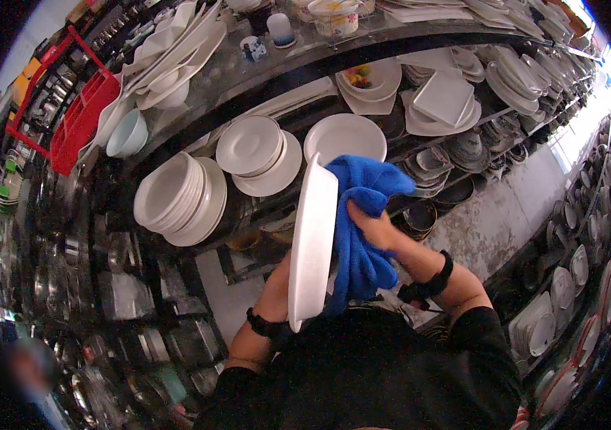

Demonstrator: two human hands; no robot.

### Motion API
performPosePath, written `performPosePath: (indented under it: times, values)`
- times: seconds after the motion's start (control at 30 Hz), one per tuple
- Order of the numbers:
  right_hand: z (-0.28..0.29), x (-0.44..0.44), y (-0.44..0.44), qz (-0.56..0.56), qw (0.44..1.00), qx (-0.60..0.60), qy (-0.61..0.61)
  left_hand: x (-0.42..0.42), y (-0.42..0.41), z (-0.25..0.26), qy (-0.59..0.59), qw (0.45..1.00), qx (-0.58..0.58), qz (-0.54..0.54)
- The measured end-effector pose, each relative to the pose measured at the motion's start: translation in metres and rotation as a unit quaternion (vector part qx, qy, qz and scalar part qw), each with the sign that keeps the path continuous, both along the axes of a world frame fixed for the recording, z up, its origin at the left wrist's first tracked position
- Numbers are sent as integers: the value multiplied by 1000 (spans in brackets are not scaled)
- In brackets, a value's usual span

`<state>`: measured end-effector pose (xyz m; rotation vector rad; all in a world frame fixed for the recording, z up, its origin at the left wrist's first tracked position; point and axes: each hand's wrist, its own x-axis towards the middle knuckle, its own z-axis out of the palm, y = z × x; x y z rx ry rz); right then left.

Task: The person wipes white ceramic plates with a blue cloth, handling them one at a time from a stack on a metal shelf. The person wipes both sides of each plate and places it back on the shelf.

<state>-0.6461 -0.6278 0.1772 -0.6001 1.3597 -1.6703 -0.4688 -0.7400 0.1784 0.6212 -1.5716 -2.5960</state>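
A deep white oval dish (313,242) is held up on its edge in front of my chest. My left hand (283,271) is at the dish's left side; its fingers are hidden behind the dish, which it appears to support. My right hand (373,228) grips a bunched blue cloth (362,258) against the dish's right side, thumb showing over a fold. Just beyond the cloth, a white oval dish (346,134) lies on the shelf. Left of it stand a stack of white plates (251,145) and a stack of white bowls (168,191) on a plate.
Above is a dark shelf (305,59) with leaning white platters (176,54), a pale blue bowl (127,134) and small cups (281,29). A red carrier (85,118) stands far left. More stacked plates (442,102) fill the right; another rack (553,301) borders the floor aisle (499,209).
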Motion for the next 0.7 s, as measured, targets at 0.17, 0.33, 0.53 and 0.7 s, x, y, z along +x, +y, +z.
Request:
performPosePath:
  times: [0.17,0.33,0.53,0.7]
  values:
    - [-1,59,-1,-12,998,63,-22,-19,-8,27,-76,991,-4,112]
    - [-1,59,-2,21,986,155,60,-31,-24,-14,-215,970,-72,92]
    - [-24,50,-7,14,999,29,-8,-29,-19,-14,-126,965,-226,52]
    - [-6,46,20,63,998,25,3,-22,-32,-37,-105,967,23,229]
